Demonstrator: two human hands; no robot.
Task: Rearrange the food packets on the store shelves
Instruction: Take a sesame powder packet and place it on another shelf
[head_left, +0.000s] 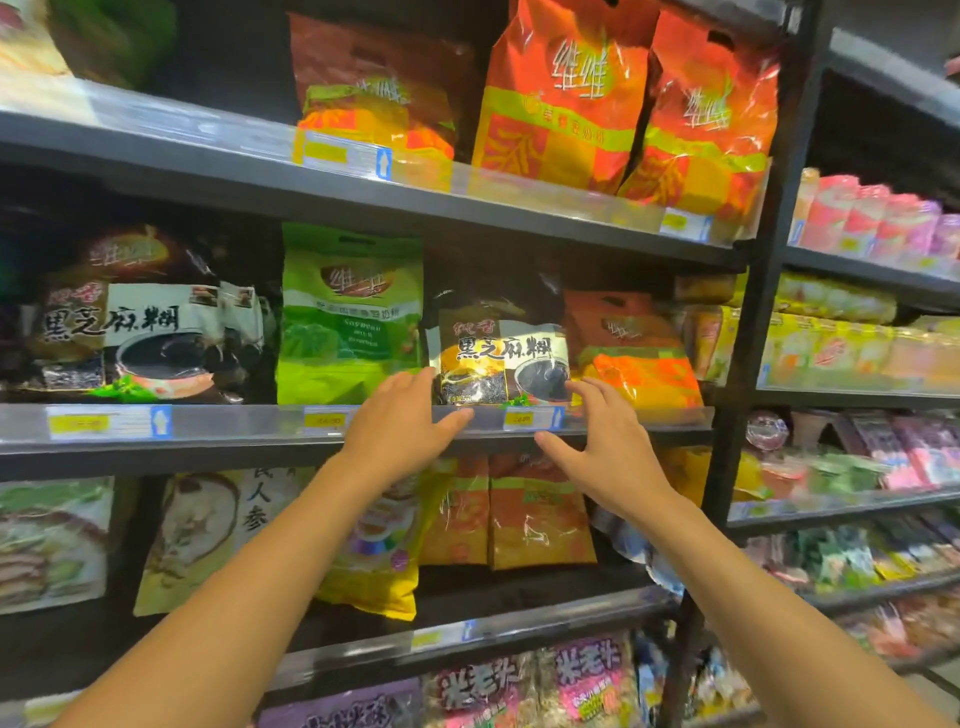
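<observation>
Left hand (400, 422) and right hand (609, 448) flank black packet (501, 349).

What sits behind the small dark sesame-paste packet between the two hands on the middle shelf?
Only shadow shows above the small dark sesame-paste packet; an orange foil packet stands beside it on the right. Anything directly behind is covered by it.
</observation>
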